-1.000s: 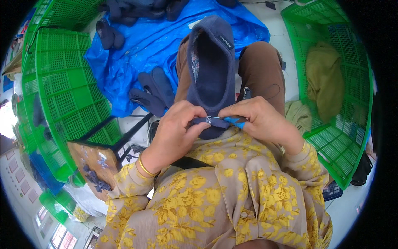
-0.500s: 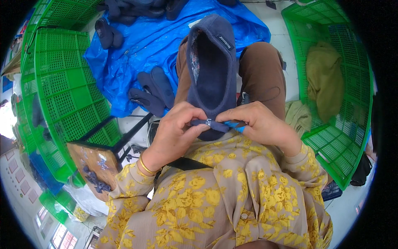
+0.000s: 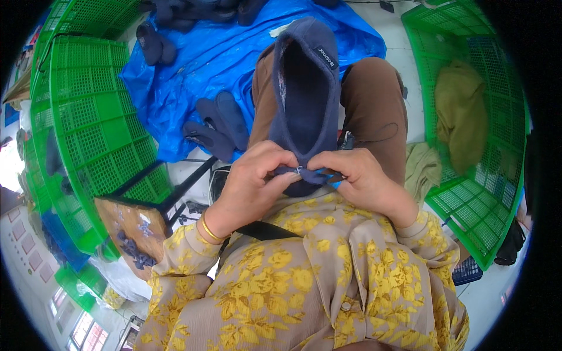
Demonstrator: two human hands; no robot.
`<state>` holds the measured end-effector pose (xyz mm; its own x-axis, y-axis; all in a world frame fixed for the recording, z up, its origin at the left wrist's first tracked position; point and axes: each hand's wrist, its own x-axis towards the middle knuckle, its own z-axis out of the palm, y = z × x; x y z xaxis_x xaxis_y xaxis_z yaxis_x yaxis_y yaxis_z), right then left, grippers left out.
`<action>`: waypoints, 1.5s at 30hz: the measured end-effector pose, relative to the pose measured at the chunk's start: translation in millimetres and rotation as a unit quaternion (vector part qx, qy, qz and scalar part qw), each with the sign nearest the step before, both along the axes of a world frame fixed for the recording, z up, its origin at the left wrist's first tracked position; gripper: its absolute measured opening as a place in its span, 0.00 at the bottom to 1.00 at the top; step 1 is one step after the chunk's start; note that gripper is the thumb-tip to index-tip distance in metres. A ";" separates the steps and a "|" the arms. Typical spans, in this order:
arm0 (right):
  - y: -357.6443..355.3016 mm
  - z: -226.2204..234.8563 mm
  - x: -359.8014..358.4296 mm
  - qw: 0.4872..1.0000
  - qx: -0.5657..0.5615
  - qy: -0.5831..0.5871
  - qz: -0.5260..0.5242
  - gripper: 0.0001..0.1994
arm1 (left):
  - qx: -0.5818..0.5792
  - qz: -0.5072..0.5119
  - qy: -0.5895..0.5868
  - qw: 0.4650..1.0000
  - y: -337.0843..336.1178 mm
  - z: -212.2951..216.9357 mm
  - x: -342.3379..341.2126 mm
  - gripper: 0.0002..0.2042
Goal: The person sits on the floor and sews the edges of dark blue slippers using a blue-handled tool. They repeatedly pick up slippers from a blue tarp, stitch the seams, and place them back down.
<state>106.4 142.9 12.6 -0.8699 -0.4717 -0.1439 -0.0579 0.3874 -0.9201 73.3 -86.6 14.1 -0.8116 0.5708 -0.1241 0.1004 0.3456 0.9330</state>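
Observation:
A navy slipper (image 3: 304, 105) with a dark opening and a small label near its toe lies over my lap, toe pointing away from me. My left hand (image 3: 257, 178) is closed on the slipper's heel edge, thumb and forefinger pinching the folded navy fabric. At that pinch a small whitish bit (image 3: 299, 169), like thread, shows on the fabric. My right hand (image 3: 360, 175) is closed beside it, fingertips at the same heel edge. A small blue-and-dark tool (image 3: 335, 180) sits in its fingers; most of it is hidden, so its kind is unclear.
Several navy slippers (image 3: 219, 120) lie on a blue tarp (image 3: 170, 99) ahead. Green plastic crates stand at the left (image 3: 88, 117) and the right (image 3: 468, 216), the right one holding olive cloth (image 3: 462, 114). A wooden stool (image 3: 132, 225) with navy scraps is near my left elbow.
The pinched heel fabric has turned and folded between my fingers, and the blue tool has shifted slightly. The slipper's toe has moved a little to the right.

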 end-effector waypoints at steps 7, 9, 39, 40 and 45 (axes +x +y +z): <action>-4.8 -2.1 4.7 0.999 0.015 0.030 -0.006 0.19 | 0.007 -0.014 0.033 0.999 2.2 -2.7 0.3 0.09; -5.0 -0.3 4.5 0.999 0.024 0.029 0.009 0.20 | 0.003 -0.018 0.040 0.999 3.1 -2.4 0.5 0.09; -20.5 41.8 -9.8 0.922 -0.282 -0.101 -0.245 0.07 | -0.047 0.007 0.079 0.996 3.6 -10.9 -4.2 0.07; -14.2 47.4 -10.8 0.894 -0.299 -0.186 -0.277 0.02 | -0.045 0.011 0.081 0.996 0.4 -6.5 -3.5 0.07; -8.3 22.9 5.3 0.979 -0.044 -0.068 -0.188 0.06 | -0.025 0.033 0.126 0.991 1.2 -4.1 2.3 0.09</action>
<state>111.7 134.6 35.5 -0.9599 -0.1371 -0.2445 0.1997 0.2773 -0.9398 75.6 -85.4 10.0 -0.8562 0.5131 0.0603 0.3033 0.4046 0.8627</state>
